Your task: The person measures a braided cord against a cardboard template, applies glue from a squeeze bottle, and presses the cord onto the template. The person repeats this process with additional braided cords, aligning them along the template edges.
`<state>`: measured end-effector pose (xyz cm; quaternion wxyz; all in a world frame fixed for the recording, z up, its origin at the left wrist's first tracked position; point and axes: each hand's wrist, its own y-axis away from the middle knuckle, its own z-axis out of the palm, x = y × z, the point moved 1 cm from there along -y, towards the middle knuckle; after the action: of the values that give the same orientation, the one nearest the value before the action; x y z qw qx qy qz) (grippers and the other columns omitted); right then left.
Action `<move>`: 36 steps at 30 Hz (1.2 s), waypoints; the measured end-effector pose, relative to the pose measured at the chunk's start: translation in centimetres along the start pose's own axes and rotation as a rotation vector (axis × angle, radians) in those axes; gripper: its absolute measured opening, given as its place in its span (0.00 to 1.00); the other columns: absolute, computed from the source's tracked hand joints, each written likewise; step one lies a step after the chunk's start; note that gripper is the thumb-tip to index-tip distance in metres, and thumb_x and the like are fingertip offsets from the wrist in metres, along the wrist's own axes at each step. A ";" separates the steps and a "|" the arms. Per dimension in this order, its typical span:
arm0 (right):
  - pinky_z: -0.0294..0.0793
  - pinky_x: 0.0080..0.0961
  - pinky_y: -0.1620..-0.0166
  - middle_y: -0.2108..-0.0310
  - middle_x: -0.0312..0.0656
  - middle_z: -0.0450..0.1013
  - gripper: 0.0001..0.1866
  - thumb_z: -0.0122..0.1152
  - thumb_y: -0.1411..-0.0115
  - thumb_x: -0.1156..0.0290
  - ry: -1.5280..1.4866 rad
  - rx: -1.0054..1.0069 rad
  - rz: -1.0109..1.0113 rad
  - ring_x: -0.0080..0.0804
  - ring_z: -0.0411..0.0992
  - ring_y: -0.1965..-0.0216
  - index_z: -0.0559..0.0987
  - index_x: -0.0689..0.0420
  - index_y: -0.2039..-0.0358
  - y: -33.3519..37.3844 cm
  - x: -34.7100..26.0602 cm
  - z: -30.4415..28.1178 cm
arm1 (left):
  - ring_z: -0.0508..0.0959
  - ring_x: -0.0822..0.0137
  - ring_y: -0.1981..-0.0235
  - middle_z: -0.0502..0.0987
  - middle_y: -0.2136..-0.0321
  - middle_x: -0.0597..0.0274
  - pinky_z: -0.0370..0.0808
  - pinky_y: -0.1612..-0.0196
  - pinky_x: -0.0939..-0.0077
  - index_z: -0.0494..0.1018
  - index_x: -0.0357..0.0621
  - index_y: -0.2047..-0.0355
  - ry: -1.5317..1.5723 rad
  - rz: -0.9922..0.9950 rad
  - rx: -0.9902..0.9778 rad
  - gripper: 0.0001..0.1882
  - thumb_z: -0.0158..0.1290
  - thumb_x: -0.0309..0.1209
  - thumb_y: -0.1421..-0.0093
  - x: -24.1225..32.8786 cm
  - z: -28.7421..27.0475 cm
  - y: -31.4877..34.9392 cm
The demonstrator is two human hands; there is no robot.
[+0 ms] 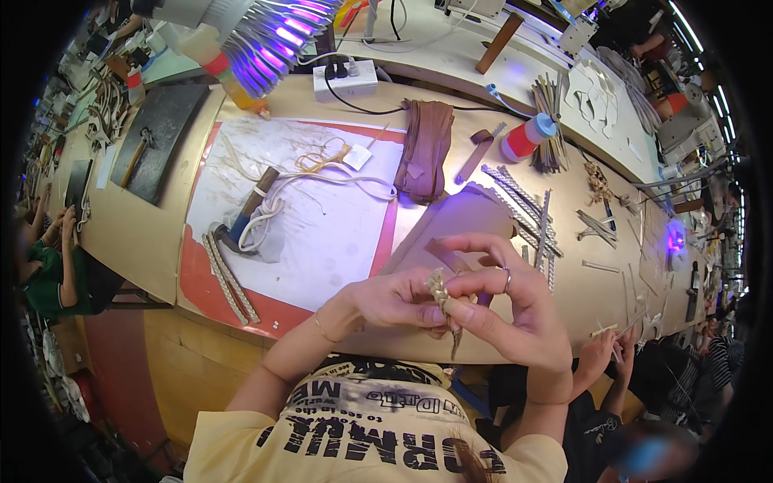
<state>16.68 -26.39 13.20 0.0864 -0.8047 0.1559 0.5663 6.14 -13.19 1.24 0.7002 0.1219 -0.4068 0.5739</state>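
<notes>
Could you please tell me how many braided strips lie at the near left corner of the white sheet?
2: the left braided strip and, just beside it, the right braided strip; their far ends lie close together. None seems hidden.

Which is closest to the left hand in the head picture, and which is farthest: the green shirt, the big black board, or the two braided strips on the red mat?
Nearest to the left hand first:
1. Two braided strips: just to its left.
2. Big black board: farther left and forward.
3. Green shirt: far left edge.
</notes>
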 end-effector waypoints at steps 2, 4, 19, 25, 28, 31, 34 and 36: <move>0.66 0.27 0.52 0.49 0.48 0.70 0.10 0.65 0.47 0.71 -0.049 -0.025 0.064 0.28 0.70 0.54 0.82 0.61 0.65 -0.5 0.0 0.1 | 0.70 0.74 0.67 0.71 0.64 0.67 0.70 0.63 0.77 0.69 0.41 0.49 0.025 0.007 -0.020 0.15 0.48 0.34 0.33 -0.1 -0.2 0.1; 0.67 0.29 0.50 0.48 0.48 0.69 0.11 0.65 0.45 0.69 -0.172 -0.056 0.130 0.31 0.68 0.50 0.81 0.62 0.64 -1.3 0.3 0.1 | 0.70 0.75 0.67 0.72 0.64 0.68 0.70 0.62 0.77 0.68 0.42 0.47 0.026 -0.005 0.095 0.16 0.48 0.34 0.33 0.0 -0.3 0.2; 0.70 0.19 0.61 0.70 0.34 0.76 0.12 0.63 0.40 0.66 -0.196 -0.094 -0.029 0.17 0.70 0.67 0.81 0.64 0.65 -19.0 1.8 4.2 | 0.55 0.86 0.81 0.61 0.81 0.80 0.52 0.79 0.88 0.74 0.41 0.51 -0.232 0.253 1.085 0.14 0.49 0.30 0.34 6.7 -7.0 6.6; 0.70 0.18 0.64 0.70 0.35 0.76 0.12 0.61 0.39 0.67 -0.233 -0.208 -0.011 0.18 0.71 0.69 0.80 0.63 0.62 -20.0 1.1 4.6 | 0.57 0.87 0.79 0.66 0.77 0.79 0.55 0.77 0.90 0.76 0.41 0.54 -0.475 0.330 1.172 0.12 0.49 0.30 0.34 8.7 -7.1 7.4; 0.76 0.25 0.60 0.66 0.43 0.77 0.13 0.57 0.37 0.67 -0.438 -0.280 0.191 0.27 0.76 0.64 0.77 0.63 0.58 -16.7 0.8 0.8 | 0.69 0.78 0.71 0.75 0.64 0.67 0.68 0.66 0.84 0.76 0.39 0.56 -0.729 0.255 1.153 0.10 0.52 0.27 0.37 7.7 -6.7 6.3; 0.76 0.22 0.66 0.69 0.41 0.77 0.13 0.57 0.36 0.65 -0.391 -0.091 0.200 0.26 0.77 0.70 0.77 0.62 0.60 -12.3 1.0 -3.5 | 0.75 0.64 0.59 0.75 0.58 0.56 0.71 0.54 0.73 0.76 0.39 0.57 -1.067 0.139 0.988 0.11 0.52 0.26 0.39 4.7 -3.8 5.3; 0.76 0.24 0.65 0.71 0.43 0.76 0.12 0.55 0.36 0.67 -0.353 0.072 0.252 0.27 0.75 0.71 0.75 0.65 0.61 -7.8 0.7 -7.1 | 0.67 0.52 0.42 0.67 0.45 0.49 0.63 0.41 0.60 0.68 0.40 0.46 -1.334 0.088 0.725 0.23 0.54 0.34 0.40 1.7 -0.4 3.6; 0.75 0.24 0.65 0.73 0.43 0.75 0.11 0.55 0.37 0.69 -0.322 0.207 0.231 0.27 0.74 0.72 0.75 0.66 0.63 -4.8 0.5 -8.2 | 0.62 0.52 0.38 0.64 0.41 0.49 0.59 0.38 0.57 0.65 0.39 0.43 -1.489 0.047 0.571 0.28 0.53 0.40 0.40 0.5 1.0 2.7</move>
<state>25.78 -24.61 15.35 0.1272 -0.6675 0.2885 0.6746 3.30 -12.67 1.44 0.1737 0.6394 -0.6074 0.4383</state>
